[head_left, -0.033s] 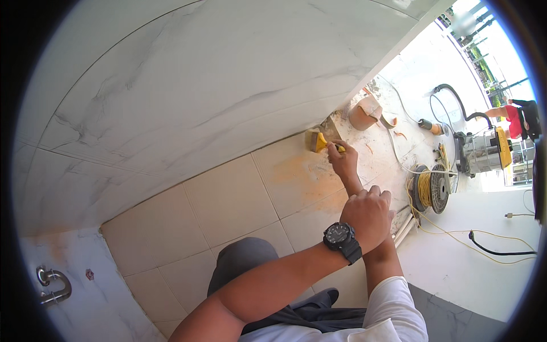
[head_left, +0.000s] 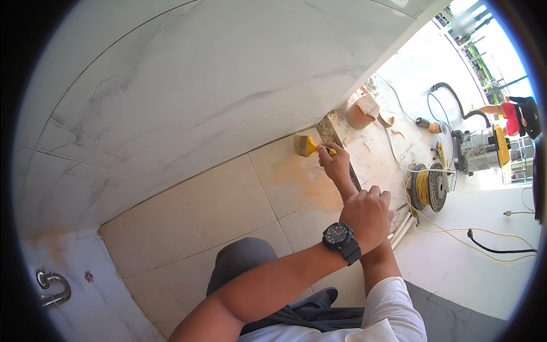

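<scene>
My right hand (head_left: 334,162) grips the handle of a wide yellow paintbrush (head_left: 309,147). Its bristles point left, over the beige tiled floor (head_left: 225,208) close to the foot of a marbled wall (head_left: 228,74). Whether the bristles touch the tile I cannot tell. Orange-brown dust (head_left: 293,174) stains the tiles around the brush. My left hand (head_left: 367,219), with a black watch (head_left: 337,235) at its wrist, is closed round my right forearm (head_left: 379,262).
Beyond a rough threshold stand a dusty bucket (head_left: 362,112), an angle grinder (head_left: 428,125), a cable reel (head_left: 437,188) and a vacuum cleaner (head_left: 481,149). A person in red (head_left: 511,118) is at the far right. A metal pipe (head_left: 60,288) juts from the left wall.
My right hand and the paintbrush have shifted slightly left, away from the threshold. My left hand keeps its hold on the forearm.
</scene>
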### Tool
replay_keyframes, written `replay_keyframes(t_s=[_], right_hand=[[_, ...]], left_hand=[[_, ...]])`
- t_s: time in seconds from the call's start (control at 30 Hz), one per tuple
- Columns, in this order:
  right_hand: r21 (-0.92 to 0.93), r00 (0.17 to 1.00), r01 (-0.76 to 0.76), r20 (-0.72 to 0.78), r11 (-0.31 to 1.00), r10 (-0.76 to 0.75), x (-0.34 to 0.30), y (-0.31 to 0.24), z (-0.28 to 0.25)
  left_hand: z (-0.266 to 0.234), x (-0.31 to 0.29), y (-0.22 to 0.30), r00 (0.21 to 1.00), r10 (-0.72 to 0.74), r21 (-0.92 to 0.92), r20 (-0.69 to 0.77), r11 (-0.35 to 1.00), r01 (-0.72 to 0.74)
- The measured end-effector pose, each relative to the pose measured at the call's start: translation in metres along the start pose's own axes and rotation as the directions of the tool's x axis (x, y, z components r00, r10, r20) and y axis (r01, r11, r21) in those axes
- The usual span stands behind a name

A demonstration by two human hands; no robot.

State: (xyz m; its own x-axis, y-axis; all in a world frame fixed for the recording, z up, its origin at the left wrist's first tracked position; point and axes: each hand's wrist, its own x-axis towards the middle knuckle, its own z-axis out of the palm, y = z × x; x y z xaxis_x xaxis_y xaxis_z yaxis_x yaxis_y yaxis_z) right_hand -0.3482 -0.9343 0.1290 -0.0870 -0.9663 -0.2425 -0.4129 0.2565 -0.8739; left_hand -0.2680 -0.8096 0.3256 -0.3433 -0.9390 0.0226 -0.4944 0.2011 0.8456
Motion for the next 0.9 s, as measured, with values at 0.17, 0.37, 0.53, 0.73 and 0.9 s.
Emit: replay_keyframes(t_s=[0.17,0.37,0.53,0.73,0.9], right_hand=[[-0.235,0.946,0.113,-0.273,0.965,-0.177,0.026,0.005,-0.005],[0.084,0.981,0.129,0.137,0.988,-0.14,-0.052,-0.016,0.036],[-0.119,0.945,0.214,0.276,0.97,-0.175,-0.07,0.01,0.073],[-0.341,0.953,0.081,-0.248,0.936,-0.173,0.001,0.02,-0.053],[-0.044,0.987,0.152,0.063,0.987,-0.149,-0.072,-0.006,0.015]], left_hand=[[0.005,-0.001,0.001,1.0,0.011,-0.014,0.006,1.0,-0.011],[0.013,0.002,-0.001,0.999,0.04,-0.001,0.0,0.999,-0.04],[0.017,0.002,0.0,0.998,0.039,0.012,0.048,0.999,-0.04],[0.007,-0.007,0.005,0.998,0.059,-0.013,0.016,0.998,-0.059],[0.01,-0.001,0.01,0.996,0.069,-0.015,0.057,0.998,-0.068]])
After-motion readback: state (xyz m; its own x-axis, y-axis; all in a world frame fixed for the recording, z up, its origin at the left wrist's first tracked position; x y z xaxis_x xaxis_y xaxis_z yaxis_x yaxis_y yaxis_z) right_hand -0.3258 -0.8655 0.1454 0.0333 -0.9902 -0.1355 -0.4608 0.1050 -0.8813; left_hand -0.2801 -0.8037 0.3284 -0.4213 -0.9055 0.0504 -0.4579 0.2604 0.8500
